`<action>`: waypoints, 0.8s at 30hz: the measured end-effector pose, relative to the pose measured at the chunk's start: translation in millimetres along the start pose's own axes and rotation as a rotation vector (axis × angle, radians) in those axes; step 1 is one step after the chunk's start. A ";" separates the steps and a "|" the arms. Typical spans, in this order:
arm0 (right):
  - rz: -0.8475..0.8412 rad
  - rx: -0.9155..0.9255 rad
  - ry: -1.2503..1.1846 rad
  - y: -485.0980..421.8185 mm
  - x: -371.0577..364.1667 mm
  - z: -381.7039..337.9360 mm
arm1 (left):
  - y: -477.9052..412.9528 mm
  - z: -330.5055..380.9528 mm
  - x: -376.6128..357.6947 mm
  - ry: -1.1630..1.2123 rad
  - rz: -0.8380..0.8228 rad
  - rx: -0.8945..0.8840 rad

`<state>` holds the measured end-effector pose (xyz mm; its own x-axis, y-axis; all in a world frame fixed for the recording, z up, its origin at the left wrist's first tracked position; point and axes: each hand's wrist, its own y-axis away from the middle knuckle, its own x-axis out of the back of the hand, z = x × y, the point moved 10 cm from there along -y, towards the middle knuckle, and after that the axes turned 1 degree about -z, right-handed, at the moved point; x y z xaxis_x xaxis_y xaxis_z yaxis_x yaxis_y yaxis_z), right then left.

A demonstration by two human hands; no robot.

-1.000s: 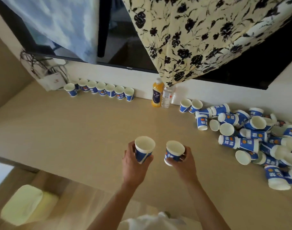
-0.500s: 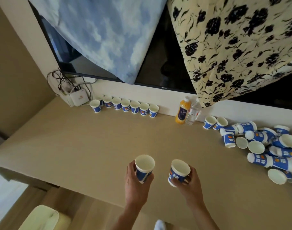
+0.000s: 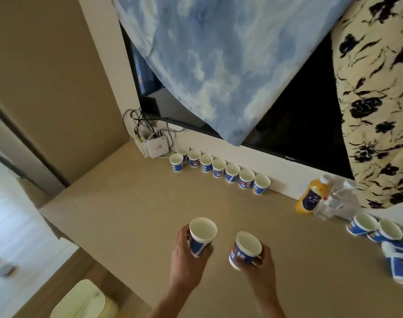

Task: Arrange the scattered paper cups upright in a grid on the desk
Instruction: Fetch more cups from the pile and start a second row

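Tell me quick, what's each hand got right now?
Left hand: closed grip on a blue-and-white paper cup, mouth up.
Right hand: closed grip on a second paper cup, mouth up.

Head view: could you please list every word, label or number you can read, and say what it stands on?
"标", apparently: white character on the right-hand cup.
Print on the left-hand cup, row of cups, orange bottle, water bottle and white box: too blurred to read.
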<state>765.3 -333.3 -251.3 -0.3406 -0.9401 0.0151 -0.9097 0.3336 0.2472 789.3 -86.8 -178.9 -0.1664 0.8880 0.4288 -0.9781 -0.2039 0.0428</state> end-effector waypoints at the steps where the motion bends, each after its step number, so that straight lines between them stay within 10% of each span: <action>1: -0.007 0.003 0.014 -4.4 -9.8 0.4 | -7.6 -4.0 6.5 -0.006 0.007 0.012; 24: 0.119 0.041 0.268 -249.7 -270.7 6.0 | -236.7 -116.2 57.6 0.042 -0.171 0.152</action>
<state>1083.2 -161.7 -322.9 -0.3757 -0.8775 0.2980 -0.8777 0.4401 0.1896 996.6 60.5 -269.2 -0.0079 0.9305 0.3662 -0.9628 -0.1061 0.2487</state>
